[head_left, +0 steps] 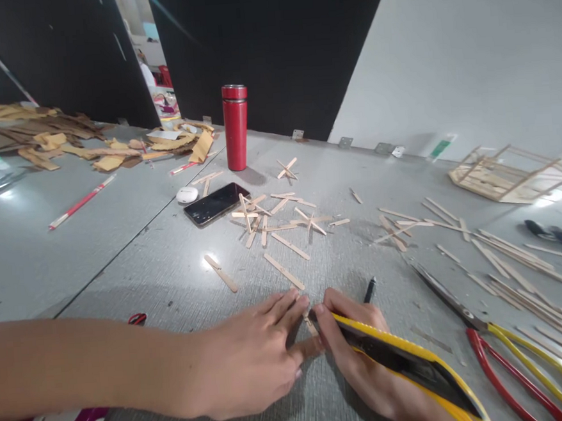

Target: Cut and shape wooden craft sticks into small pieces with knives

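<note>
My left hand [264, 349] lies low over the table, forefinger and thumb pressing a short wooden craft stick [311, 324] against the surface. Part of that stick is hidden under the fingertips. In my right hand [353, 346] is a yellow and black utility knife [407, 362], its front end pointing at the stick. Whether the blade touches the wood is too small to tell. Just beyond the fingers lie two craft sticks, one ahead [284, 271] and another to the left [220, 274]. A black pen [370, 289] shows behind my right hand.
Loose craft sticks surround a phone [216, 204], a white earbud case [187, 194] and a red flask [237, 129]. Large scissors [479, 325] lie open at right, near thin wooden strips [520, 258] and a wooden frame model [504, 179]. Cardboard scraps [113, 151] cover the far left.
</note>
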